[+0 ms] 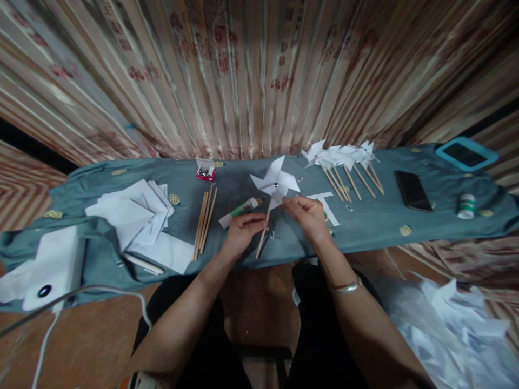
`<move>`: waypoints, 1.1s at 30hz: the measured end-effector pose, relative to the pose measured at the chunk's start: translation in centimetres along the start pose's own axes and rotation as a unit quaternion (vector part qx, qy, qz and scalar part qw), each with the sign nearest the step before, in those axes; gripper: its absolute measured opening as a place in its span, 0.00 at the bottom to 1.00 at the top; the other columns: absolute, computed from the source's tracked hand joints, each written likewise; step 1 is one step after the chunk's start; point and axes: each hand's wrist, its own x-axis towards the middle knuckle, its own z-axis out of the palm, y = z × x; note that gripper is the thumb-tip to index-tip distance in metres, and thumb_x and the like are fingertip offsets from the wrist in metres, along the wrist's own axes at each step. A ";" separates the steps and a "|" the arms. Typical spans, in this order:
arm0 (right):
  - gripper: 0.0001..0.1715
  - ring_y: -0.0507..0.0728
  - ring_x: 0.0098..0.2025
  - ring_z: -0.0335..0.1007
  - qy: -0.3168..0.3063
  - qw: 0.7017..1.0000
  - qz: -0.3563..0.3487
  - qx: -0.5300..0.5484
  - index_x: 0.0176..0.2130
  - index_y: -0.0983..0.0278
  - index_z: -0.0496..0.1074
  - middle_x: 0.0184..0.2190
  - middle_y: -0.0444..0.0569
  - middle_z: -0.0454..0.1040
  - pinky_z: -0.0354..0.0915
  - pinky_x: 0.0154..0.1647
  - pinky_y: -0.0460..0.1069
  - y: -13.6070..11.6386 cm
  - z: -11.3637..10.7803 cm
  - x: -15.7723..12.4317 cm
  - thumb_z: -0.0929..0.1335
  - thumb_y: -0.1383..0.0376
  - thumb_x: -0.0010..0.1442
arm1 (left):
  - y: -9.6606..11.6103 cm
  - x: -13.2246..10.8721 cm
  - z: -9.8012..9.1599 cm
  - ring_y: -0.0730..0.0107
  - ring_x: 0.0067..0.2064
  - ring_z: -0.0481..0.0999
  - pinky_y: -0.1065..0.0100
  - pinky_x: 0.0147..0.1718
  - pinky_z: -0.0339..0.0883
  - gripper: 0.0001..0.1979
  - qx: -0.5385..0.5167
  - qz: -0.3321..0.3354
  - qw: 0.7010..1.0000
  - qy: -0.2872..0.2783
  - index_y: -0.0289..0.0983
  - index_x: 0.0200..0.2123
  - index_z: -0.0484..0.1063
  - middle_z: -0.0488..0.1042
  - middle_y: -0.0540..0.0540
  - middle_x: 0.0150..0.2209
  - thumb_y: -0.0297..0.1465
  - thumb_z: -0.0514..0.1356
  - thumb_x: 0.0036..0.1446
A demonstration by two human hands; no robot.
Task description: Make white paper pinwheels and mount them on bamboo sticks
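Head view — paper pinwheel [275,183] at mid desk [365,221], likely light, flimsy, easily creased; best held by its stiff wooden stick [260,243]. Left hand [242,229] closed on that stick, right hand [308,213] pinching a blade edge.

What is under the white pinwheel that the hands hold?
Under it a wooden stick shows, held by the left hand, over the blue cloth. The stick's top end is covered by the pinwheel.

A striped, patterned curtain [243,81] hangs behind a table [446,216] draped in grey-blue cloth, over reddish-brown floor [93,335]
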 end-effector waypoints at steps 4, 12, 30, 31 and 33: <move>0.28 0.47 0.19 0.50 0.148 0.988 -0.025 0.038 0.19 0.62 0.72 0.14 0.38 0.62 0.49 0.21 0.46 0.1 -1.8 1.1 0.78 0.42 0.37 | 0.1 -0.1 0.0 0.67 0.28 0.79 0.64 0.35 0.76 0.14 -0.004 -0.009 1.000 -0.007 0.36 0.28 0.81 0.79 0.50 0.25 0.34 0.74 0.35; 0.25 0.50 0.27 0.69 0.115 0.985 0.028 0.123 0.27 0.60 0.79 0.26 0.43 0.79 0.67 0.28 0.47 1.0 -2.3 1.8 0.81 0.48 0.32 | -0.1 -0.5 0.1 0.69 0.27 0.78 0.67 0.33 0.73 0.15 0.016 -0.037 0.996 -0.078 0.35 0.29 0.81 0.80 0.48 0.25 0.36 0.74 0.35; 0.22 0.50 0.24 0.69 0.091 0.987 0.035 0.130 0.27 0.60 0.79 0.23 0.43 0.77 0.67 0.26 0.47 0.3 -2.0 1.3 0.81 0.52 0.32 | -0.3 -0.3 0.1 0.69 0.27 0.78 0.67 0.33 0.73 0.16 0.024 -0.035 0.997 -0.067 0.36 0.29 0.81 0.80 0.48 0.25 0.37 0.74 0.34; 0.22 0.50 0.25 0.69 0.084 0.987 0.035 0.132 0.27 0.60 0.79 0.24 0.43 0.78 0.68 0.27 0.47 0.3 -2.1 1.3 0.81 0.52 0.33 | -0.3 -0.3 0.1 0.69 0.27 0.78 0.67 0.33 0.73 0.16 0.025 -0.037 0.997 -0.069 0.36 0.29 0.81 0.80 0.48 0.25 0.36 0.74 0.34; 0.23 0.51 0.28 0.71 0.067 0.986 0.045 0.144 0.27 0.60 0.78 0.26 0.44 0.78 0.69 0.28 0.47 0.3 -2.3 1.3 0.81 0.50 0.34 | -0.3 -0.4 0.1 0.69 0.27 0.78 0.67 0.33 0.73 0.15 0.029 -0.039 0.996 -0.078 0.36 0.29 0.81 0.79 0.48 0.25 0.35 0.74 0.35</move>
